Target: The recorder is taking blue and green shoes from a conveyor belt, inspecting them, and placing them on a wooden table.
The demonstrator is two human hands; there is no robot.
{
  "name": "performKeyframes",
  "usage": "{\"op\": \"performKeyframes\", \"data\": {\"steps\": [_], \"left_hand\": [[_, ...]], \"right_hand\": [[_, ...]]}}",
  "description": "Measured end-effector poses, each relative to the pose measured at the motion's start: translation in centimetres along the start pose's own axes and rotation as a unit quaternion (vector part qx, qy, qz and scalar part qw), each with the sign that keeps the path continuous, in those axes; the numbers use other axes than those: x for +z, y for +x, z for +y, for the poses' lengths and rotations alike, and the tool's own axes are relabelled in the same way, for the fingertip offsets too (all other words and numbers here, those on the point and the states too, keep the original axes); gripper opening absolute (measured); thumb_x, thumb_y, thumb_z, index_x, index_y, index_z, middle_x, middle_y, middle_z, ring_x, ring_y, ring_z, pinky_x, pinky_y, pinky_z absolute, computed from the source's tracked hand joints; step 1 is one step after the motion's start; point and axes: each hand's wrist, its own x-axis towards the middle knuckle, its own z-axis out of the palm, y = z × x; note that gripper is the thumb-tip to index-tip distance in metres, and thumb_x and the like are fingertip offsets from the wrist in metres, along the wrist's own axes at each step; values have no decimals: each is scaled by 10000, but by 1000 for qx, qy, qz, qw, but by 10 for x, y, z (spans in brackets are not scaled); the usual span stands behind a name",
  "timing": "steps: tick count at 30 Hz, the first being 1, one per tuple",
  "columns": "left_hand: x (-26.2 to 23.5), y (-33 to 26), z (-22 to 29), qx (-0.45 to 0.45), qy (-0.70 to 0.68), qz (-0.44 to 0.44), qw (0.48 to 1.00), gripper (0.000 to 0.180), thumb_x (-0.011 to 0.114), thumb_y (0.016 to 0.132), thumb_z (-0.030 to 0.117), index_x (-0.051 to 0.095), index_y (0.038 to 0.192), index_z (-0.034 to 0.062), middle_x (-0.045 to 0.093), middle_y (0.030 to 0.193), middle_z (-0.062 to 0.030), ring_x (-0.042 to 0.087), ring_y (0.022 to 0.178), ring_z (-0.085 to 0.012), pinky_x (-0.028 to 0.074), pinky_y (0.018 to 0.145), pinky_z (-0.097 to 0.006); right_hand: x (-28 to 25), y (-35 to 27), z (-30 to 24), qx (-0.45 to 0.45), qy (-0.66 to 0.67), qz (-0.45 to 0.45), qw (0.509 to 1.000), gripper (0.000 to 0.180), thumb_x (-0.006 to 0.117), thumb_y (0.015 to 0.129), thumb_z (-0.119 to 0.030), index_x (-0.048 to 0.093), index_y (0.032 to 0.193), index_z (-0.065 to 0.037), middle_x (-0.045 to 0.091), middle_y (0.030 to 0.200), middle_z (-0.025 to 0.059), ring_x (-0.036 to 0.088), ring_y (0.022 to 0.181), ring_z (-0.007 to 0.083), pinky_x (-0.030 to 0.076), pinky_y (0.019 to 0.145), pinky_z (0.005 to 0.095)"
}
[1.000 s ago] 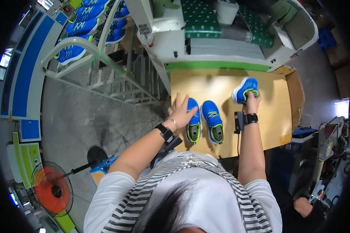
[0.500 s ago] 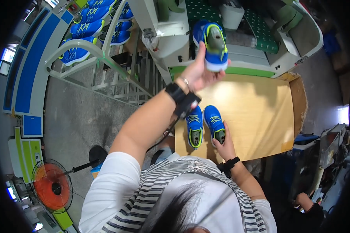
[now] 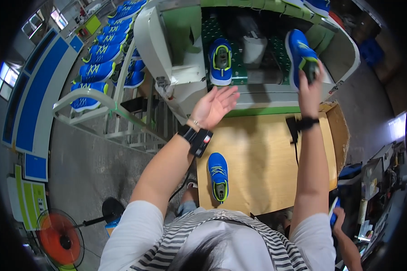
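Nearest to the body, past the striped apron (image 3: 212,222), lies a pale wooden board (image 3: 267,167), smooth and yellowish, with a torn cardboard flap (image 3: 339,135) standing along its right edge. One blue shoe sits on it, the first shoe (image 3: 218,176), upright near the board's left edge with its toe pointing away from the wearer. Off to the lower right I can make out one hand of another person (image 3: 339,220), beside something blue and white that is partly hidden.

Farther out, the left hand (image 3: 216,107) is empty, palm turned up and fingers spread, just short of the second shoe (image 3: 221,63), which rests on the left of two dotted green strips in the machine (image 3: 185,86). The right hand (image 3: 310,83) is closed round the heel end of the third shoe (image 3: 298,49), at the machine's right side; whether that shoe touches anything below it, I can't tell. That makes three shoes around the hands, plus two wrist straps, one on each arm. One pale block (image 3: 254,49) stands between the strips.

Beyond, on the left, there is grey floor (image 3: 90,162), one orange-bladed fan (image 3: 61,239), and a pale metal rack (image 3: 83,92) carrying at least six blue shoes, too tightly packed to count fully. At least one more shoe (image 3: 319,7) shows on top of the machine.
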Motion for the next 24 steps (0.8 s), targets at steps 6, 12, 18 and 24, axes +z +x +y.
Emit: {"op": "performKeyframes", "data": {"steps": [6, 12, 18, 24], "left_hand": [[-33, -81, -23, -150, 249, 69, 954, 500, 412, 1033, 315, 368, 1430, 15, 513, 1389, -154, 581, 1154, -242, 465, 965, -338], [-114, -218, -44, -197, 220, 303, 906, 468, 469, 1013, 310, 423, 1403, 55, 586, 1297, -147, 645, 1044, -202, 529, 838, -302], [-166, -303, -60, -298, 220, 383, 846, 469, 491, 999, 308, 421, 1391, 60, 616, 1242, -121, 662, 956, -190, 542, 737, -283], [-158, -306, -63, -250, 313, 365, 840, 441, 478, 1009, 289, 433, 1381, 57, 625, 1215, -108, 653, 926, -172, 534, 743, -280]], "right_hand": [[57, 1, 43, 190, -311, -97, 926, 772, 564, 892, -209, 135, 1530, -150, 270, 1524, 231, 332, 1370, 414, 295, 1076, 585], [47, -149, 29, 164, -394, -266, 864, 845, 635, 865, -349, 170, 1530, -110, 158, 1580, 187, 145, 1450, 402, 124, 1133, 616], [-29, -184, 102, 233, -478, -265, 804, 841, 676, 840, -393, 255, 1501, -88, 194, 1573, 168, 159, 1448, 377, 153, 1143, 582], [-92, -112, 150, 427, -469, -170, 754, 1004, 747, 731, -385, 197, 1507, -64, 252, 1551, 152, 186, 1446, 344, 244, 1143, 505]]}}
